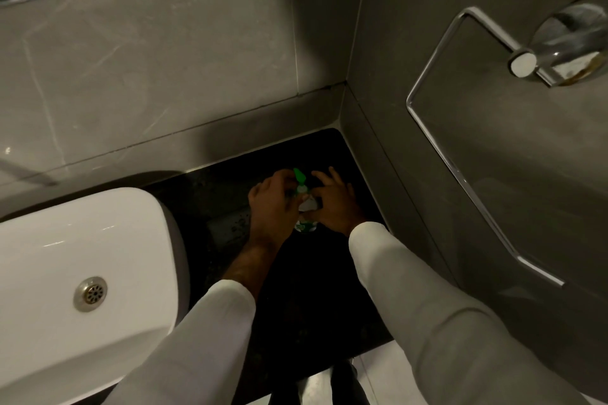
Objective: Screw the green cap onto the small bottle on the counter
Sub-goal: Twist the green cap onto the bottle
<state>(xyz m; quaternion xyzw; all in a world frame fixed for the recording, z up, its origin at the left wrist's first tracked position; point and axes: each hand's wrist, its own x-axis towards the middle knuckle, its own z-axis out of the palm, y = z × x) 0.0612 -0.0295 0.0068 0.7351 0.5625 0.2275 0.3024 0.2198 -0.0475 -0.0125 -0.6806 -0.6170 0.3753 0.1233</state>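
A small bottle (pixel 306 225) with a white and green label stands on the dark counter (pixel 289 289) near the back corner. Its green cap (pixel 299 177) sits at the bottle's top, with a flip lid sticking up. My left hand (pixel 271 204) has its fingertips closed around the cap from the left. Around the bottle's body, from the right, my right hand (pixel 334 204) holds it. Both hands hide most of the bottle; only its lower label and the cap show.
A white sink basin (pixel 82 273) with a metal drain (pixel 89 293) sits to the left of the counter. Grey tiled walls close the back and right sides. A chrome towel ring (pixel 460 158) hangs on the right wall. A mirror edge runs along the top left.
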